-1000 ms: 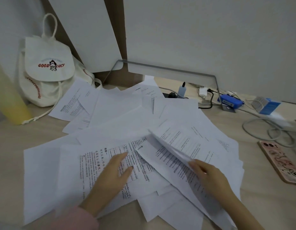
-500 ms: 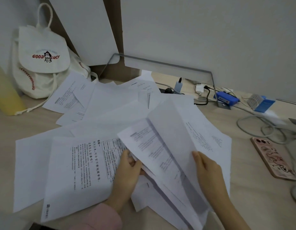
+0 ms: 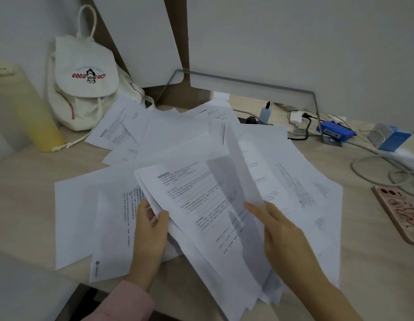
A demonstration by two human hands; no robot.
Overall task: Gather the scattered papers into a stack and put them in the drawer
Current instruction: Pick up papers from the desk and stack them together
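Head cam: my left hand [image 3: 150,230] and right hand [image 3: 280,237] each pinch an edge of the raised white printed sheets [image 3: 201,205], so loose pages can square up.

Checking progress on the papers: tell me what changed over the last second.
The left hand left the flat sheet and gripped the bundle of papers; the right hand raised a sheet upright. The backpack, phone and the loose sheets behind stayed put.
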